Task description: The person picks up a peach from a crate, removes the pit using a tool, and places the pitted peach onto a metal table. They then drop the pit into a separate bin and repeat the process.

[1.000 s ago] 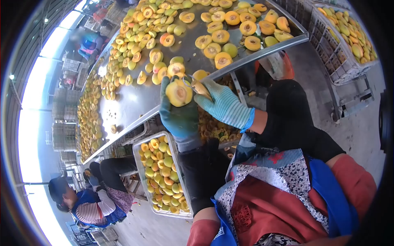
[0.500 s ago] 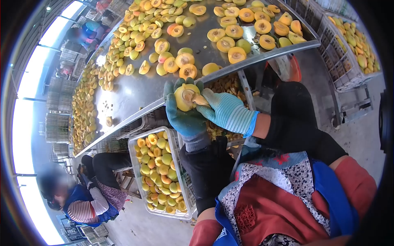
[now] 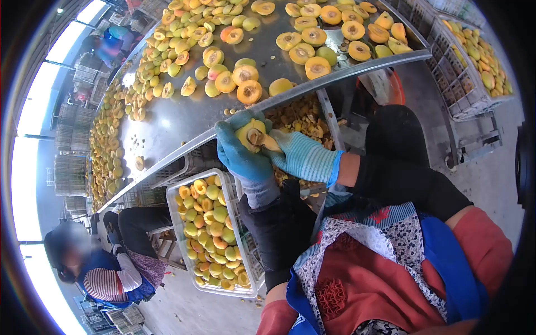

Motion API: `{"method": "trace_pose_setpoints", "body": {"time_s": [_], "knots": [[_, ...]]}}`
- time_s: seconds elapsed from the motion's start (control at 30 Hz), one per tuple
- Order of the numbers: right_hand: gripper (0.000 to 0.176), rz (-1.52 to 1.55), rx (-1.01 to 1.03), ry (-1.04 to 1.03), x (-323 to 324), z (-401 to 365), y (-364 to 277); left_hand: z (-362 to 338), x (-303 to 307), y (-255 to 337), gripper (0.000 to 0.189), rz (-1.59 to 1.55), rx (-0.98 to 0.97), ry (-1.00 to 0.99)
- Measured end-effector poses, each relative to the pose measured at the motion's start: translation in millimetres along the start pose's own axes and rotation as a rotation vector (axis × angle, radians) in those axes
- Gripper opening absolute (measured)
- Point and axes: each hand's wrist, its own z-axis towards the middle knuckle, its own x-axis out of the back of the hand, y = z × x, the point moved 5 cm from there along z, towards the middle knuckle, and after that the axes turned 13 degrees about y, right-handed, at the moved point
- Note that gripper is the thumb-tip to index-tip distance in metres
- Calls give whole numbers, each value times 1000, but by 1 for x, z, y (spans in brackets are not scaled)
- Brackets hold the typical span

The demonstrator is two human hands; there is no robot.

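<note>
My left hand (image 3: 243, 152), in a teal and grey glove, is wrapped round a halved yellow fruit (image 3: 252, 135) with its cut face up. My right hand (image 3: 304, 156), in a striped light-blue glove, pinches a small tan tool (image 3: 270, 143) whose tip rests at the fruit's centre; its exact shape is partly hidden by my fingers. Both hands are close together just below the edge of the metal table (image 3: 190, 120). Many fruit halves (image 3: 249, 91) lie on that table, several of them near my hands.
A white crate (image 3: 244, 245) of fruit stands below the table, left of my legs. Under the table edge lie brown scraps (image 3: 301, 118). Another fruit crate (image 3: 459, 84) is at the right, near a red-rimmed bucket (image 3: 396, 89). A co-worker (image 3: 114, 273) sits at the lower left.
The view has shifted slightly, so the table and crates appear a little further left. Both hands are slightly lower, still on the fruit and tool, with the fruit tilted a little differently.
</note>
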Motion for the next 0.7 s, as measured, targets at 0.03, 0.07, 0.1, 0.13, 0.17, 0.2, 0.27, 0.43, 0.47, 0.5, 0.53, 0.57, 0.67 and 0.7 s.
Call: {"method": "trace_pose_setpoints", "body": {"time_s": [0.03,0.07,0.1,0.13,0.17,0.2,0.27,0.43,0.47,0.5,0.53,0.57,0.67,0.7], "knots": [[29,79,38,27,-3,-2,0,-3,-4,3,52,11,-15,16],[27,158,74,56,-5,-5,0,-5,-6,5,52,23,-29,31],[26,205,34,35,-4,-7,-1,-5,-6,5,50,33,-25,43],[25,252,-7,15,-4,-9,-3,-5,-6,5,48,44,-21,54],[24,299,-47,-6,-3,-11,-5,-4,-5,5,47,55,-18,66],[24,347,-122,-68,-2,-12,-6,-3,-5,4,48,85,-4,53],[24,444,-274,-192,1,-16,-14,-1,-3,4,49,150,23,27],[24,430,-494,-282,3,-26,-11,-1,-4,1,52,276,24,4],[24,359,-398,-252,3,-23,-10,0,-4,1,52,308,19,-7],[25,359,-383,-255,4,-24,-10,0,-4,0,53,340,22,-16],[25,358,-369,-258,5,-25,-11,0,-3,-1,55,372,26,-26],[25,357,-355,-261,5,-26,-11,-1,-3,-2,57,403,30,-36],[26,623,-751,-409,9,-41,-22,4,5,-14,57,29,124,-199],[26,570,-714,-406,9,-40,-22,3,3,-12,56,37,113,-181]]}}
